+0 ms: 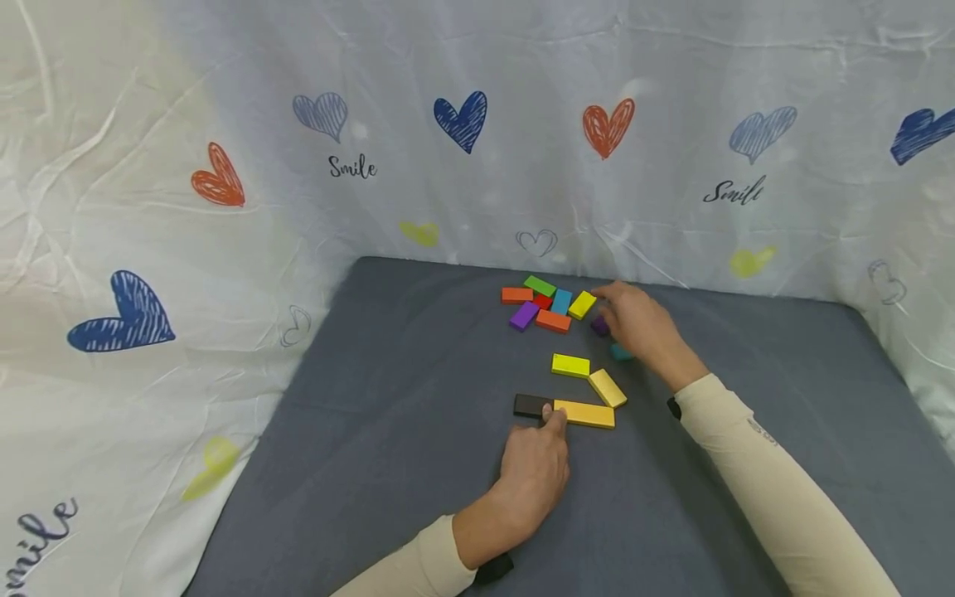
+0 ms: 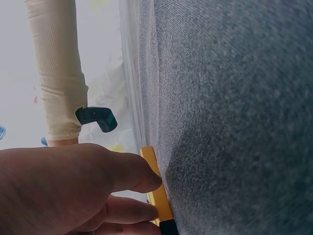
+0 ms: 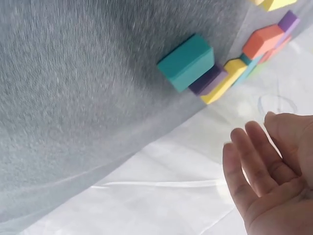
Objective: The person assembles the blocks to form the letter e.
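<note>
My left hand reaches over the front row, its fingertips touching where a black block meets a long golden-yellow block. In the left wrist view, the thumb and fingers lie against this yellow block, beside the black one. Fingers relaxed and holding nothing, my right hand hovers by the far group. It is nearest to a yellow block in the head view and partly covers a dark purple block and a teal block.
Further blocks cluster at the back: green, orange, red, blue, purple and another orange. A lime block and a pale yellow block lie mid-table. Grey cloth meets a heart-printed curtain.
</note>
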The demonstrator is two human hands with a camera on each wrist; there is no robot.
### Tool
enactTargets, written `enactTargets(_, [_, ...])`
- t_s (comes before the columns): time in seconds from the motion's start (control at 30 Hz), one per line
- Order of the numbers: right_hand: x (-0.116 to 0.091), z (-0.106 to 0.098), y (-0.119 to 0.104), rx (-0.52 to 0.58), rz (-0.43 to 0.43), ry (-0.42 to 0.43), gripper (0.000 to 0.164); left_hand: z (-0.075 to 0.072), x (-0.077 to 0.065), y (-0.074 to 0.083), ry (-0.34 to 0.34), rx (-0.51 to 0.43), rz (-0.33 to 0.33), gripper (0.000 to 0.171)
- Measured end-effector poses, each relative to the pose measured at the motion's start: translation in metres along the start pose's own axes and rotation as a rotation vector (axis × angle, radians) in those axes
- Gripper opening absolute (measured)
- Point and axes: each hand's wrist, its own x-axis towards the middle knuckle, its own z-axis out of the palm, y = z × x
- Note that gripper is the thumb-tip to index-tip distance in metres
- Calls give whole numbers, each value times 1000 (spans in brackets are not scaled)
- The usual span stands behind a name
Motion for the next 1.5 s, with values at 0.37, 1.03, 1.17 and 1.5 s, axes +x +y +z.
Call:
enactTargets(0.37, [19, 2, 11, -19, -9, -55, 42, 1, -1, 1, -24, -7, -7, 46])
enactTargets(1.03, [50, 16, 18, -126, -67, -171, 43, 0, 2, 1, -60, -9, 11, 46])
enactTargets(1.17, [54, 17, 19, -128, -83, -181, 42, 0, 3, 1, -61, 1, 15, 46])
enactTargets(1.5, [63, 23, 23, -184, -116, -214, 39, 0, 3, 0, -99, -10, 22, 48])
